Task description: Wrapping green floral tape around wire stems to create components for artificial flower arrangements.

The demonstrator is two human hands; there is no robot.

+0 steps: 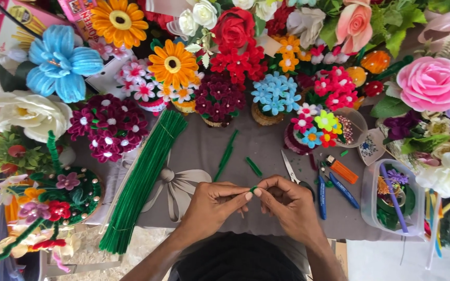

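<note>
On the desk, left to right:
Stem bundle: green pipe-cleaner stems are lying in a long tied sheaf, slanting from the lower left up toward the flower pots, close by the left hand so one can be drawn out easily.
Cut pieces: short green lengths are resting loose on the grey cloth just above the hands.
Left hand: it is pinching one end of a small green piece, thumb and forefinger closed tight on it, seemingly to steady it.
Right hand: it is gripping the other end, fingertips meeting the left's, so the piece is sitting between both hands just above the desk.
Scissors: lying just beside the right hand, blades pointing away.
Tub: a clear container of trimmings is standing further right.
</note>
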